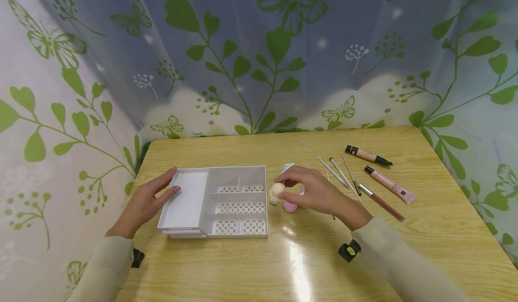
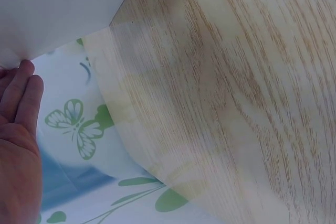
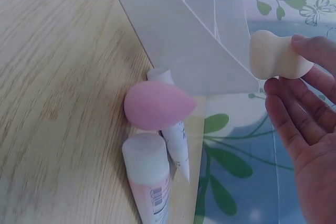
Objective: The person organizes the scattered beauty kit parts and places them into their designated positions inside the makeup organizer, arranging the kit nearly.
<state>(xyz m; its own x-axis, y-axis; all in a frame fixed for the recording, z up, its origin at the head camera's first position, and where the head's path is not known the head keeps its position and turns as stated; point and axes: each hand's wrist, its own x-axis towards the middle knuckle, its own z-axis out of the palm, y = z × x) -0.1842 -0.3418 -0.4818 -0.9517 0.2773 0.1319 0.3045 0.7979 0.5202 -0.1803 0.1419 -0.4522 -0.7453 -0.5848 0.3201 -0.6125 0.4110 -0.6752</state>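
My left hand (image 1: 145, 203) grips the left edge of a white divided organizer box (image 1: 236, 194), thumb over the white panel and fingers along the outer side. In the left wrist view, its fingertips (image 2: 27, 74) touch the box's wall. Just right of the box, my right hand (image 1: 317, 191) pinches a cream makeup sponge (image 3: 270, 56) with a narrowed waist, held above the table. Below it lie a pink egg-shaped makeup sponge (image 3: 157, 104), a white tube (image 3: 179, 148) and a pink tube with a white cap (image 3: 146, 158). My right hand partly hides these in the head view.
Several slim makeup brushes (image 1: 340, 171) lie right of the right hand. Farther right are a black-capped beige tube (image 1: 366, 155), a pink tube with a black cap (image 1: 390, 184) and a brown lip gloss tube (image 1: 382, 203). A leaf-patterned curtain (image 1: 251, 68) surrounds the wooden table (image 1: 323, 266).
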